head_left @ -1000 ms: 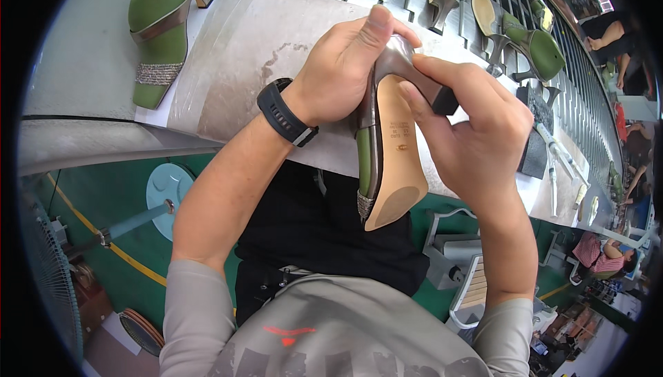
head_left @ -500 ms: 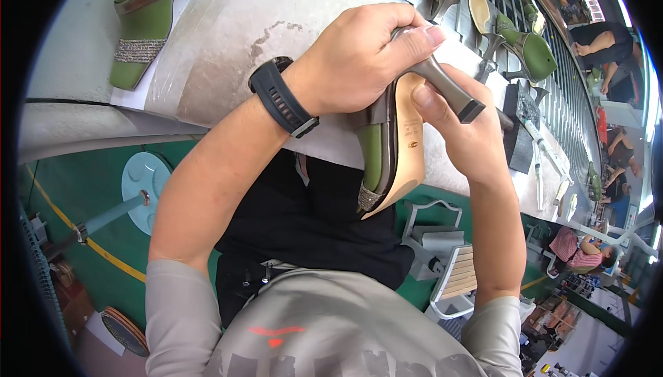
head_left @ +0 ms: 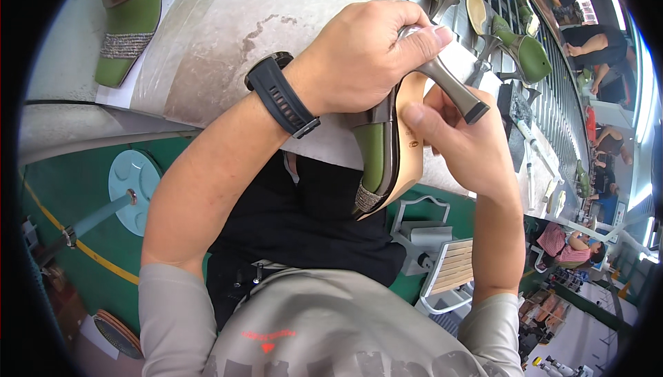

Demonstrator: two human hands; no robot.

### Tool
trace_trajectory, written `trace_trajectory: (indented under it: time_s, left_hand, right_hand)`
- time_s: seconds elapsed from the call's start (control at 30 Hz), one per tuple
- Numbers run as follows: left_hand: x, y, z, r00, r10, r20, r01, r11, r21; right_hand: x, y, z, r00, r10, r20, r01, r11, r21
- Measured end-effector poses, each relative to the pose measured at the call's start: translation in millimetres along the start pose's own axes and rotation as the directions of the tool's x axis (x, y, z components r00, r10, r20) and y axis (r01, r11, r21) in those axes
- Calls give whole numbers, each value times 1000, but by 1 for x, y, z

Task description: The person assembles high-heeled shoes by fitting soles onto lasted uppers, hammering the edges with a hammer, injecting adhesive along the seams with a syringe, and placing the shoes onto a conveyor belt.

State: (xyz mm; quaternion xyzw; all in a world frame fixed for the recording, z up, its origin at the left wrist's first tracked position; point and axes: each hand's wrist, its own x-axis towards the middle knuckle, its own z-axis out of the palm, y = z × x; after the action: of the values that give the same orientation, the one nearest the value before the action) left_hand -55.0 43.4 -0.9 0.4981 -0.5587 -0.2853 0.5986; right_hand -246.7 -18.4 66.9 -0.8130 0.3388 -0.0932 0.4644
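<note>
A green high-heeled shoe [head_left: 373, 152] is tilted in front of me, toe pointing down toward my lap and tan sole [head_left: 409, 149] turned to the right. It has dark brown straps and a glittery band near the toe. My left hand [head_left: 369, 59], with a black watch on its wrist, is closed round the heel end, its thumb along the base of the bronze heel [head_left: 452, 87]. The thumb of my right hand [head_left: 469, 139] presses on the sole below that heel; its other fingers are bent and partly hidden behind the heel.
Another green shoe [head_left: 131, 25] stands on the pale, stained worktop [head_left: 228, 39] at left. Beyond lie a slatted conveyor [head_left: 566, 101], loose heels with insoles [head_left: 476, 11], a green shoe [head_left: 532, 56] and a dark block [head_left: 511, 108]. A blue round stool [head_left: 135, 190] is below left. People sit far right.
My right hand has slid a little down the sole and its fingers are more bent. The shoe stays in my left hand at nearly the same tilt. The whole view has shifted slightly.
</note>
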Motion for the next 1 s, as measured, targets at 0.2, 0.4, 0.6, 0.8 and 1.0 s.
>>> trace_trajectory:
  time_s: [0.2, 0.4, 0.6, 0.8, 1.0]
  left_hand:
    - [3, -1, 6, 999, 25, -39, -25, 1000, 18]
    - [7, 2, 13, 997, 20, -75, -12, 995, 99]
    - [6, 2, 14, 998, 20, -52, -16, 997, 70]
    - [-4, 0, 1, 1000, 21, 22, -22, 1000, 18]
    - [-81, 0, -33, 942, 229, -246, -179, 961, 210]
  right_hand:
    - [-1, 0, -8, 996, 48, 80, -47, 999, -14]
    - [-1, 0, -1, 999, 41, -21, -43, 991, -127]
    - [0, 0, 2, 997, 67, -33, -66, 998, 12]
    - [19, 0, 0, 993, -39, -110, 21, 987, -158]
    - [-14, -17, 5, 971, -237, 32, 229, 884, -408]
